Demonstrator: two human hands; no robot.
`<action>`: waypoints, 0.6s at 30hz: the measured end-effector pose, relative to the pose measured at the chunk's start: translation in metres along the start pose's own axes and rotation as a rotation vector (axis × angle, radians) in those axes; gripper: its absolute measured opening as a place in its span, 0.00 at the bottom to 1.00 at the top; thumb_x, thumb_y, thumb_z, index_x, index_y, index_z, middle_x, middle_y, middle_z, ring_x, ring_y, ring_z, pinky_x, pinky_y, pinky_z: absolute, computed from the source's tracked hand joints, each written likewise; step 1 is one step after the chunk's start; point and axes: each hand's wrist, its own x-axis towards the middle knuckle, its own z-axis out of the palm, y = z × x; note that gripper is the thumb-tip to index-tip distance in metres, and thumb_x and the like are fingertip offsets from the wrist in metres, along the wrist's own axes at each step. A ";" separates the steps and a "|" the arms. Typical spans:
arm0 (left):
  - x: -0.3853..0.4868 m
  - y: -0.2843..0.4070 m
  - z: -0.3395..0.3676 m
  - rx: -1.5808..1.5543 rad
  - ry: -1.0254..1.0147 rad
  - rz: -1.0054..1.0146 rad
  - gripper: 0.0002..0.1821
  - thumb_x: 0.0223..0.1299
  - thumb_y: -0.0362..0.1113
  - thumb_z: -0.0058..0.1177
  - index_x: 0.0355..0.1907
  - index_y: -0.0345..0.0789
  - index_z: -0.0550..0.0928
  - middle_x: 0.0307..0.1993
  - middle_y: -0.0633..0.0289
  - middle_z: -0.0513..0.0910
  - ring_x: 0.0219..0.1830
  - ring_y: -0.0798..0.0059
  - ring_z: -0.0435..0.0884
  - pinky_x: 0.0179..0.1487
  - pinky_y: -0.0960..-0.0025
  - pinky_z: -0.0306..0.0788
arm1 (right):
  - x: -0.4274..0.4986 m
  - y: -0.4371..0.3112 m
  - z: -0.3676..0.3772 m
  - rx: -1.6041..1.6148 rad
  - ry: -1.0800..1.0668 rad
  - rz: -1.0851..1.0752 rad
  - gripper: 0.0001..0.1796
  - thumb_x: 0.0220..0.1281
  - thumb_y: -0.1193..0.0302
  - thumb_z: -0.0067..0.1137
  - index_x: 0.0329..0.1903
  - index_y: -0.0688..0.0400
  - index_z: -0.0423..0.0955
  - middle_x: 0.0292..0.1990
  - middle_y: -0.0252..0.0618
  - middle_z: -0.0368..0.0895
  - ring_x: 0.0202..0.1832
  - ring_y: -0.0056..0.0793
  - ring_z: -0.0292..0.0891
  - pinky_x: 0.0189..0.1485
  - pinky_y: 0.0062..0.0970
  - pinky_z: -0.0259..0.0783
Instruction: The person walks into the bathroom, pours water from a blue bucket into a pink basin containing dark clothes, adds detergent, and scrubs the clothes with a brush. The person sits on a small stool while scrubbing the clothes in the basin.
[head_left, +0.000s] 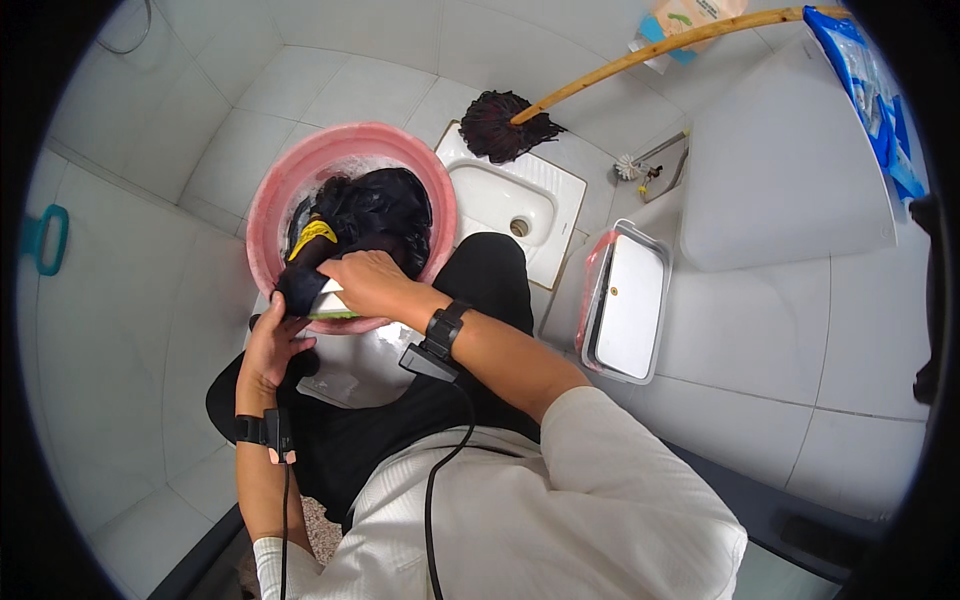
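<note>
A pink plastic basin (259, 202) in front of me holds soapy water and a dark wet garment (379, 199) bunched in a heap. A yellow patch with dark writing (313, 234) shows on the garment's left side. My right hand (367, 281) grips a white scrubbing brush (331, 300) with green bristles, held against the cloth near the basin's front rim. The fingers beneath the brush are partly hidden. My left hand (276, 341) pinches the garment's near end at the front left rim, thumb on top.
Right of the basin is a white squat toilet (559, 195), with a dark string mop (499, 127) behind it, its wooden handle (637, 58) slanting right. A lidded waste bin (634, 307) stands further right, below a pale panel (787, 165). Cables (431, 495) run from both wrist straps.
</note>
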 end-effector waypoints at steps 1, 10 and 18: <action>-0.001 0.000 -0.001 0.044 0.011 -0.023 0.39 0.65 0.67 0.56 0.67 0.39 0.73 0.61 0.59 0.77 0.65 0.61 0.73 0.62 0.49 0.70 | 0.000 -0.004 -0.005 -0.020 -0.068 -0.059 0.15 0.56 0.72 0.57 0.47 0.56 0.83 0.32 0.53 0.85 0.39 0.56 0.83 0.42 0.52 0.74; 0.028 -0.005 0.001 -0.135 0.169 0.220 0.16 0.75 0.33 0.51 0.59 0.27 0.78 0.50 0.56 0.85 0.48 0.68 0.85 0.54 0.63 0.79 | -0.010 0.025 0.033 0.168 -0.153 0.065 0.24 0.61 0.69 0.58 0.61 0.54 0.78 0.48 0.54 0.85 0.50 0.52 0.83 0.52 0.46 0.76; 0.022 0.004 -0.041 -0.504 0.291 0.340 0.12 0.75 0.33 0.49 0.56 0.31 0.77 0.46 0.58 0.85 0.45 0.65 0.86 0.52 0.61 0.82 | -0.033 0.064 0.031 1.341 -0.163 0.609 0.23 0.78 0.62 0.54 0.68 0.61 0.72 0.55 0.35 0.81 0.52 0.24 0.80 0.54 0.25 0.77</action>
